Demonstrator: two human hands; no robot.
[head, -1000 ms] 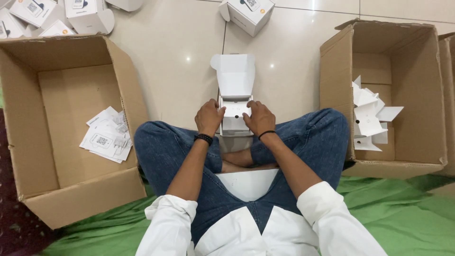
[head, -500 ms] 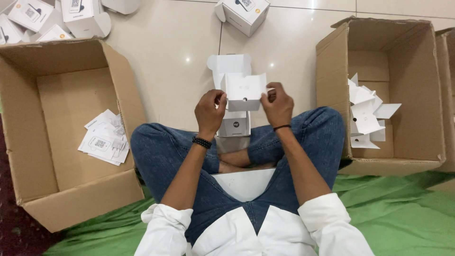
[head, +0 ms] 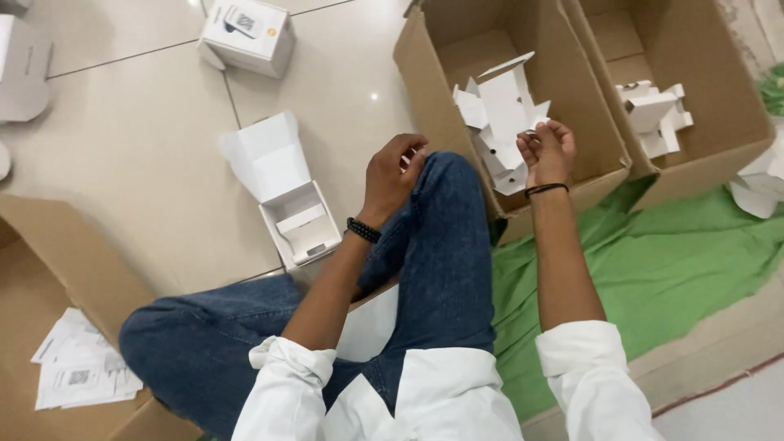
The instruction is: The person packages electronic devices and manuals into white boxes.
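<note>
The right hand (head: 545, 151) has swung right over the cardboard box (head: 457, 61), its white insert (head: 500, 106) dropped inside, fingers loosely parted. The left hand (head: 394, 167), empty, curls near the open white box (head: 300, 229) on the floor.

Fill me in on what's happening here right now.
A person sits cross-legged on a tiled floor. Their right hand reaches over a cardboard box holding white card inserts. Their left hand rests on their knee. An open white carton lies on the floor beside their legs.
</note>
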